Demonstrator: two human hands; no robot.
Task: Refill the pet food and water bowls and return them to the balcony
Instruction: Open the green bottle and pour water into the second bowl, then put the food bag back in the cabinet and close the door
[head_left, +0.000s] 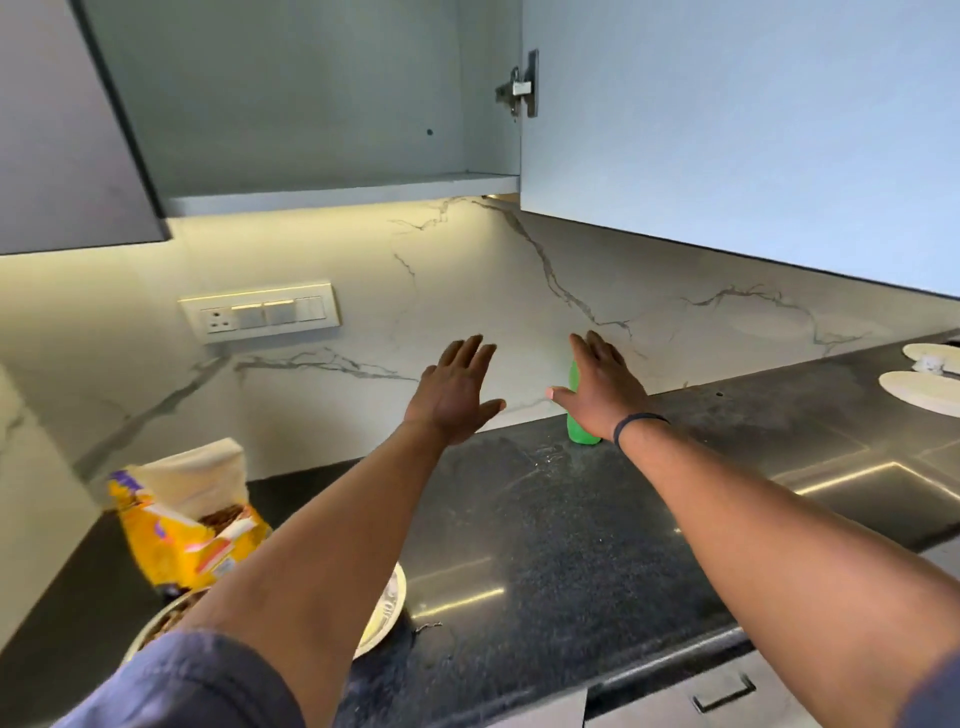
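At the near left of the bench (545, 530) the yellow food bag (182, 540) stood open, just beside the food bowl (384, 608), which my left arm partly hid. I judged the risk was there: drawing that arm back could knock the bag over or push the bowl. My left hand (457, 395) was flat, fingers apart, holding nothing. My right hand (602, 389) was also spread and empty, in front of a green bottle (579, 434); a careless sweep could tip it. I saw no water bowl.
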